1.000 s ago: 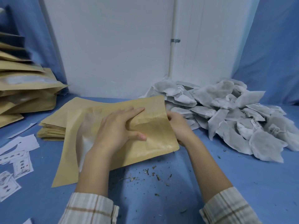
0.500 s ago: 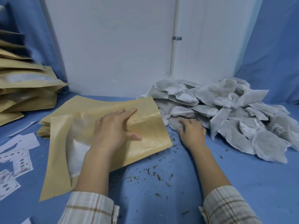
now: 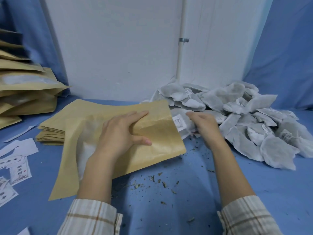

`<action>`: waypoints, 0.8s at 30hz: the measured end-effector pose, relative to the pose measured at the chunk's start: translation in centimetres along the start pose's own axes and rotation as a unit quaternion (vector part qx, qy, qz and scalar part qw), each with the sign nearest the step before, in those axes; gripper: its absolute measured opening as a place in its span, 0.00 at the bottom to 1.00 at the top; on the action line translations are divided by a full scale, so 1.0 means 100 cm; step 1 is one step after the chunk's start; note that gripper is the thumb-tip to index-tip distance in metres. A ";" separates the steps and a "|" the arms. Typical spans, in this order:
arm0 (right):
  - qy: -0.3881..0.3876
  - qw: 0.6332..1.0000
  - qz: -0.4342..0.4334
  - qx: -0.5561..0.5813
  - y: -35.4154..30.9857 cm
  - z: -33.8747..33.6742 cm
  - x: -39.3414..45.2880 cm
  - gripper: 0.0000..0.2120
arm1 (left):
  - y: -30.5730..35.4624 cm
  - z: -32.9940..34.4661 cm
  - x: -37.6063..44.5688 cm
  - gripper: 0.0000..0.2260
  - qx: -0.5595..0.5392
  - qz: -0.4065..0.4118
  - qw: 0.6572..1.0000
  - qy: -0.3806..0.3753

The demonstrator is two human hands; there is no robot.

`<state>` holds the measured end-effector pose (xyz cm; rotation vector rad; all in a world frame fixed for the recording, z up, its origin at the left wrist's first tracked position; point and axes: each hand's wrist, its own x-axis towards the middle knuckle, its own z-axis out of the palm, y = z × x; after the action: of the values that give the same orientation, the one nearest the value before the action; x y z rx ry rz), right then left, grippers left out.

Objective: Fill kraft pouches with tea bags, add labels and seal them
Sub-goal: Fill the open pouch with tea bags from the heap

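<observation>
A kraft pouch (image 3: pixel 157 139) with a clear window lies slanted on the blue table, its mouth toward the right. My left hand (image 3: pixel 122 133) grips its upper part, fingers on top and thumb pinching the paper. My right hand (image 3: pixel 203 126) is at the near edge of the tea bag pile (image 3: pixel 245 119), fingers curled around a grey tea bag (image 3: pixel 182 123) with a white printed tag, right beside the pouch mouth. The bag's far side is hidden by my fingers.
A flat stack of unfilled kraft pouches (image 3: pixel 52 133) lies behind the held pouch. Filled pouches (image 3: pixel 25 95) are piled at the far left. Paper labels (image 3: pixel 18 172) are scattered at the left edge. Loose tea crumbs (image 3: pixel 152 180) dot the blue table (image 3: pixel 254 184).
My right hand let go of the pouch's right edge, reached into the pile and closed on a tea bag, now beside the pouch mouth. The left hand kept hold of the pouch.
</observation>
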<state>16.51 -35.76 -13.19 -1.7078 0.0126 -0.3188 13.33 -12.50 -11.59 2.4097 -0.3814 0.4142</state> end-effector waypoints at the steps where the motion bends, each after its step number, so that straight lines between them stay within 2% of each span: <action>1: -0.026 0.998 -0.009 -0.051 -0.005 0.009 -0.003 0.14 | 0.005 0.002 0.000 0.38 -0.025 0.017 1.000 -0.008; 3: -0.072 0.987 0.017 -0.140 -0.017 0.023 -0.006 0.07 | 0.014 0.008 0.000 0.37 -0.027 0.047 0.998 -0.016; 5: -0.130 0.965 0.079 -0.212 -0.021 0.025 -0.005 0.11 | 0.018 0.014 0.001 0.36 -0.016 0.060 0.998 -0.029; 6: -0.178 0.952 0.083 -0.235 -0.020 0.023 -0.005 0.13 | 0.019 0.016 0.001 0.36 -0.019 0.057 0.997 -0.045; 7: -0.218 0.945 0.060 -0.238 -0.018 0.018 -0.007 0.12 | 0.020 0.018 0.001 0.36 -0.019 0.052 0.997 -0.059; 8: -0.223 0.946 0.027 -0.232 -0.019 0.012 -0.011 0.08 | 0.020 0.020 0.000 0.36 -0.013 0.048 0.997 -0.064; 9: -0.200 0.950 -0.002 -0.239 -0.016 0.003 -0.012 0.06 | 0.021 0.022 0.001 0.36 -0.001 0.046 0.997 -0.059; 10: -0.147 0.956 -0.030 -0.252 -0.012 -0.007 -0.012 0.09 | 0.022 0.023 0.001 0.36 0.011 0.046 0.998 -0.050; 11: -0.051 0.958 -0.049 -0.278 -0.008 -0.017 -0.012 0.10 | 0.023 0.024 0.001 0.36 0.022 0.045 0.998 -0.039; 12: 0.054 0.946 -0.063 -0.314 -0.004 -0.027 -0.010 0.08 | 0.025 0.025 0.002 0.36 0.030 0.043 0.998 -0.029; 13: 0.140 0.918 -0.061 -0.367 0.001 -0.036 -0.007 0.08 | 0.026 0.026 0.002 0.37 0.035 0.042 0.998 -0.023; 14: 0.185 0.884 -0.029 -0.428 0.006 -0.043 -0.007 0.14 | 0.027 0.027 0.002 0.37 0.040 0.041 0.998 -0.021; 16: 0.162 0.829 0.065 -0.531 0.019 -0.051 -0.004 0.25 | 0.027 0.029 0.002 0.37 0.049 0.039 0.998 -0.026; 18: 0.132 0.813 0.092 -0.559 0.032 -0.051 -0.004 0.27 | 0.027 0.030 0.003 0.37 0.052 0.033 0.998 -0.034; 21: 0.217 0.824 -0.002 -0.524 0.045 -0.043 -0.005 0.26 | 0.025 0.031 0.005 0.38 0.049 0.023 0.998 -0.038; 24: 0.327 0.875 -0.112 -0.340 0.038 -0.033 -0.008 0.21 | 0.023 0.029 0.005 0.37 0.038 0.023 0.999 -0.020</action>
<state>15.66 -39.42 -16.62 -2.2126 0.4783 -1.1698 13.53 -16.15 -12.27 2.4904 -0.4461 0.4071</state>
